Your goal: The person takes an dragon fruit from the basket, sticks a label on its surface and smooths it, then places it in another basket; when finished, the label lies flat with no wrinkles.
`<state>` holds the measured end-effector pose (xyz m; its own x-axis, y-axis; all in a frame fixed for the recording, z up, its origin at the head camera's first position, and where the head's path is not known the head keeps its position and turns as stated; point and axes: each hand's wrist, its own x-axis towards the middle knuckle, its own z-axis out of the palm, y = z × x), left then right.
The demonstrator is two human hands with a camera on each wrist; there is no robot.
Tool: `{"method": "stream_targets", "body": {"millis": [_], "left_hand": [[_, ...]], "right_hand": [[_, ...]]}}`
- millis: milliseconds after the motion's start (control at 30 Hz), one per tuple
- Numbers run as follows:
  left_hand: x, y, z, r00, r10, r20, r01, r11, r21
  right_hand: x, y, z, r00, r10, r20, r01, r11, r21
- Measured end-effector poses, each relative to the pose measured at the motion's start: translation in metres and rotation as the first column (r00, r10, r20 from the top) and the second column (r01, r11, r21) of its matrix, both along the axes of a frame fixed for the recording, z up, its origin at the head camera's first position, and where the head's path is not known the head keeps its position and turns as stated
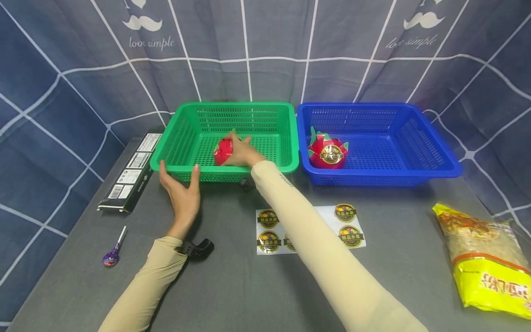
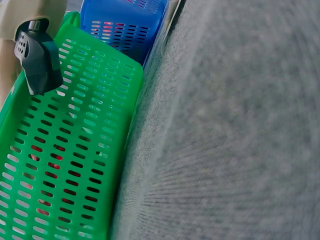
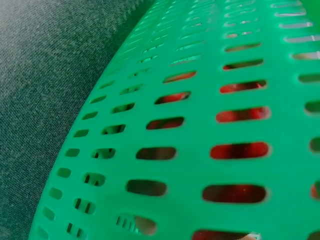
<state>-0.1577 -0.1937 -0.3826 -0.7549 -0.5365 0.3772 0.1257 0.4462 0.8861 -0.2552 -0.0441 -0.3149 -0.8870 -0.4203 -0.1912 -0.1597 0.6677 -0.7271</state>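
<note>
Inside the green basket, my right hand grips a red dragon fruit, the fingers over its top and side; part of the fruit is hidden behind the hand. Red patches of it show through the slots of the basket wall in the right wrist view. My left hand is at the basket's front left, thumb and fingers spread, fingertips right at the rim. Another dragon fruit, with a round black and gold sticker on its front, sits in the blue basket at the left end.
A sheet of round stickers lies on the grey table, partly under the right forearm. A lollipop and a long black box are at left. A yellow food bag lies far right. A tiled-pattern curtain hangs behind.
</note>
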Motion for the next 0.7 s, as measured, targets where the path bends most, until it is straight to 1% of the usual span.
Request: {"method": "stream_targets", "body": {"millis": [167, 433, 567, 700], "left_hand": [[0.0001, 0.0001, -0.0005, 1.0, -0.005, 0.003, 0.005, 1.0, -0.001], [-0.0006, 0.0013, -0.0005, 1.0, -0.006, 0.009, 0.006, 1.0, 0.002], [-0.0001, 0.0008, -0.0011, 1.0, -0.002, 0.01, 0.002, 1.0, 0.008], [0.0004, 0.0005, -0.0018, 1.0, -0.008, 0.009, 0.008, 1.0, 0.014]], "right_hand": [[0.0, 0.0006, -0.0005, 0.999, -0.04, -0.034, 0.042, 0.998, 0.043], [0.0004, 0.0016, -0.0007, 0.993, -0.047, -0.104, 0.054, 0.996, 0.066], [0.0013, -0.0012, -0.0025, 0.989, -0.046, -0.139, 0.055, 0.997, 0.058], [0.0024, -0.0039, -0.005, 0.983, -0.052, -0.179, 0.052, 0.999, 0.0]]}}
